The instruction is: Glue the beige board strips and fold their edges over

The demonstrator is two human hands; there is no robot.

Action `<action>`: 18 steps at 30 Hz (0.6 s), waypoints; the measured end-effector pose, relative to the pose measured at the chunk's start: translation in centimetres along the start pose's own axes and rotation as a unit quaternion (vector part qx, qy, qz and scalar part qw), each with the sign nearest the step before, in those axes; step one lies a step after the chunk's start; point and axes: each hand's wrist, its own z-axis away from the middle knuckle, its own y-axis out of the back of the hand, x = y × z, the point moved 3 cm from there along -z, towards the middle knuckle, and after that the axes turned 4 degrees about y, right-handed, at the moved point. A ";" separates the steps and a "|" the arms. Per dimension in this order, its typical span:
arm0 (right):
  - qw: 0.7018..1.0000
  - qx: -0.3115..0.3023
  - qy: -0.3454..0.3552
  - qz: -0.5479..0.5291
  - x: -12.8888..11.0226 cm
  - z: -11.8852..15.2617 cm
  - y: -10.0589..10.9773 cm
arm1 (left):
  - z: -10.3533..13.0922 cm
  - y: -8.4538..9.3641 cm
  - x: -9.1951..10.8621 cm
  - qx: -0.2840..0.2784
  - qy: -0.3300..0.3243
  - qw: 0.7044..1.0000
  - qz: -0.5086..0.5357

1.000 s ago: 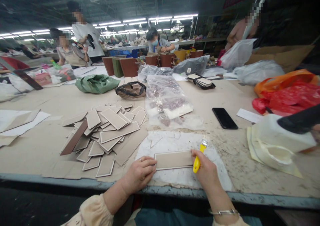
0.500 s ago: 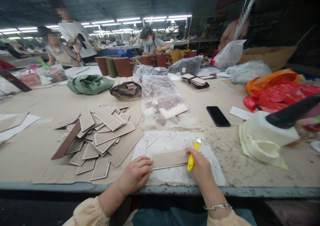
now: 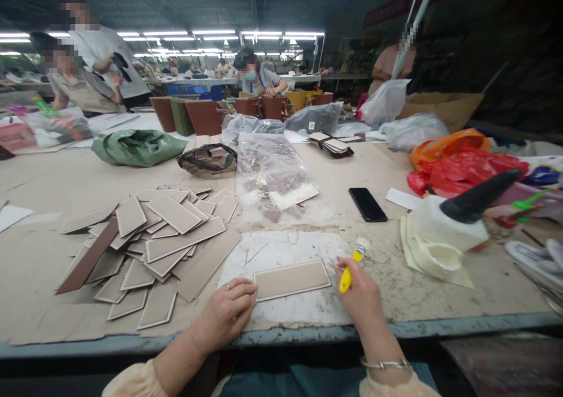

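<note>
A flat beige panel (image 3: 290, 281) with a pale border lies on a white sheet (image 3: 303, 314) in front of me. My left hand (image 3: 229, 308) is closed at the panel's left end, its fingertips gripping that edge. To the right of the panel, and apart from it, my right hand (image 3: 363, 291) is closed around a brush (image 3: 346, 280) with a yellow handle. The brush's bristles point up and away from me. Left of the sheet, many similar panels (image 3: 171, 212) lie in a loose heap, with a brown strip (image 3: 88, 259) among them.
A white container (image 3: 457, 221) with a black spout stands at right. A phone (image 3: 368, 204), clear plastic bag (image 3: 281, 177), green bag (image 3: 138, 146) and red bag (image 3: 466, 171) lie farther back. Several people work beyond. The table edge (image 3: 308, 333) runs close to me.
My right hand, with the brush, has come away from the panel's right end and moved right. My left hand remains at the left end. The camera view has shifted to the right.
</note>
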 end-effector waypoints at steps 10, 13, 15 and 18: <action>0.995 -0.037 0.078 -0.056 -1.7 0.3 -0.4 | -0.1 0.0 0.1 -0.003 -0.001 1.000 0.003; 0.986 -0.072 0.109 -0.106 -4.5 0.8 -1.0 | 0.0 0.0 0.0 -0.007 0.000 1.000 0.002; 0.974 -0.108 0.140 -0.141 -7.1 1.5 -1.7 | 0.0 0.0 -0.1 -0.012 0.002 1.000 -0.001; 0.958 -0.175 0.175 -0.143 -10.4 2.5 -2.5 | -0.1 -0.1 0.0 -0.017 0.006 1.000 -0.008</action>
